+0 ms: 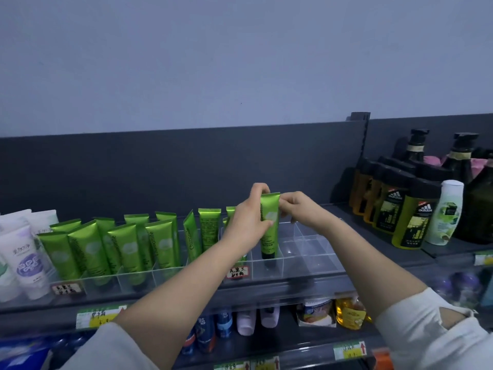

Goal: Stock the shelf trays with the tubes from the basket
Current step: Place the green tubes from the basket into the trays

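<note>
A green tube [270,231] with a black cap stands cap-down in a compartment of the clear shelf tray [306,252]. My left hand [246,222] grips its body from the left, thumb on its front. My right hand [296,206] pinches the crimped top edge from the right. Several more green tubes [128,247] stand upright in the tray's compartments to the left. The compartments right of the held tube hold nothing. The basket is out of view.
White and purple tubes [25,260] stand at the far left. Dark shower-gel bottles [410,220] and a white bottle [445,212] fill the shelf on the right. A lower shelf [266,340] holds bottles and cans. The dark back panel [160,166] rises behind the tray.
</note>
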